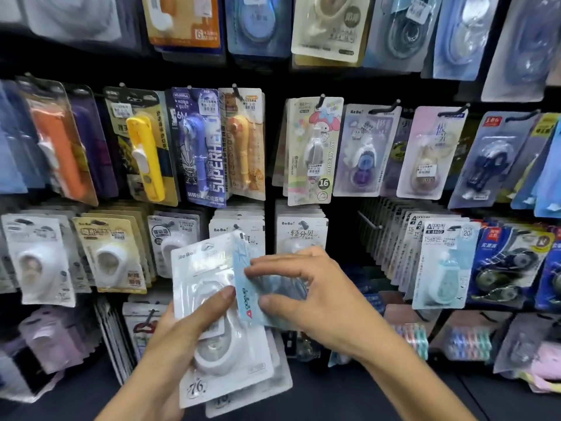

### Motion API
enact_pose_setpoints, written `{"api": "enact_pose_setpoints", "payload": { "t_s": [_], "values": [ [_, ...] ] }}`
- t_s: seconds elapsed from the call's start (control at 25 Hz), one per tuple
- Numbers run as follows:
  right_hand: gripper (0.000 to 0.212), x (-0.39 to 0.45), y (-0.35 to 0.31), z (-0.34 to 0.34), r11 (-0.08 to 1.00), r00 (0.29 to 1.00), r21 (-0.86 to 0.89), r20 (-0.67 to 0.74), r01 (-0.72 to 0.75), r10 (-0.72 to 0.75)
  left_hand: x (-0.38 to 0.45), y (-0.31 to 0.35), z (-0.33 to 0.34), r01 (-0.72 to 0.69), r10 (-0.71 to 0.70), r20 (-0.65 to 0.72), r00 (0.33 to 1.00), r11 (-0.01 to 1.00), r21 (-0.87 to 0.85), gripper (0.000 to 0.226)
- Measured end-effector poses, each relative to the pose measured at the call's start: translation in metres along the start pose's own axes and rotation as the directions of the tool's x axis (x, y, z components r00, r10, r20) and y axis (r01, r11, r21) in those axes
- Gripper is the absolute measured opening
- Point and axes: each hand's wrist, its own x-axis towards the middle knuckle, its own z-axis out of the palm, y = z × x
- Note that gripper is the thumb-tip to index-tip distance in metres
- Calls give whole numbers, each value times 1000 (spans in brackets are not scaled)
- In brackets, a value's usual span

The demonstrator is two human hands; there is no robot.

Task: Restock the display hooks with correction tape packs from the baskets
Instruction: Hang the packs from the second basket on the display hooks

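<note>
The person stands close to a wall of hooks hung with correction tape packs. Their left hand (194, 326) grips a small stack of white packs (218, 344) from below, thumb pressed across the front of the top one, which shows a rounded white dispenser under its blister. Their right hand (306, 287) pinches a light blue pack (253, 302) between thumb and curled fingers; that pack overlaps the right edge of the white stack and tilts. Just behind the hands hang rows of white packs on the display hooks (239, 229). Farther right, one bare hook (368, 220) juts out beside a deep row of pale blue packs (440, 268). Higher up hangs a yellow dispenser pack (145, 153).
</note>
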Motion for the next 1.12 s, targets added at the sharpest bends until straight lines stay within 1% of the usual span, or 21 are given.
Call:
{"api": "enact_pose_setpoints", "payload": {
  "t_s": [0.08,0.12,0.16,0.2,0.24,0.28,0.32,0.4,0.48,0.52,0.56,0.64,0.72,0.76,0.84,0.92,0.96,1.0,1.04,1.08,1.12],
  "values": [
    [41,3,12,-6,990,995,105,10,97,-99,-4,2,-1,38,-35,67,997,998,-43,98],
    [50,5,19,-5,976,995,194,14,96,-101,-3,4,0,54,-49,101,994,998,-39,100],
    [61,6,24,-3,962,997,267,21,62,-70,-3,6,2,67,-63,142,988,997,-30,109],
    [70,7,28,1,951,999,308,37,2,-14,-5,5,1,57,-57,198,978,998,7,126],
    [74,7,31,6,945,998,322,44,-57,45,-6,5,0,50,-59,240,969,998,42,146],
    [77,7,34,12,942,994,318,26,-108,105,-5,4,-1,42,-52,244,969,998,47,155],
    [80,6,37,14,931,986,333,-13,-151,165,-3,3,-2,57,-57,263,963,998,7,146],
    [70,9,46,15,849,947,476,-93,-230,308,2,-1,0,116,-91,241,966,989,-91,104],
    [35,13,54,9,712,887,664,-159,-229,434,1,-4,-6,143,-106,248,963,981,-132,89],
    [21,17,60,4,688,840,692,-223,-220,494,6,-2,-7,146,-110,239,965,980,-139,89],
    [14,21,66,-2,698,787,681,-298,-222,541,5,-1,-8,152,-113,238,965,977,-151,89],
    [15,28,77,-9,754,715,604,-405,-259,570,5,3,-6,137,-104,202,974,977,-161,92],
    [23,31,81,-12,784,701,544,-433,-298,567,6,3,-7,110,-82,172,982,981,-158,92],
    [25,31,83,-12,789,699,525,-430,-320,571,6,3,-7,97,-69,168,983,982,-163,86],
    [19,31,83,-12,790,706,511,-418,-338,572,7,3,-9,79,-42,182,982,976,-201,64],
    [11,34,80,-11,823,709,465,-454,-327,539,8,3,-6,83,-40,191,981,972,-219,66],
    [16,35,81,-10,857,700,372,-500,-357,509,8,2,-3,84,-45,181,982,972,-218,76],
    [25,36,82,-8,893,694,200,-570,-402,440,7,1,1,83,-48,164,985,974,-212,86],
    [33,36,82,-4,899,714,-9,-611,-438,342,6,1,4,78,-45,157,987,974,-211,92],
    [38,36,84,0,896,751,-150,-613,-417,246,7,0,6,71,-39,153,987,975,-210,93],
    [43,37,87,4,898,780,-182,-582,-401,230,7,-1,6,66,-34,154,987,976,-207,93]
  ]
}}
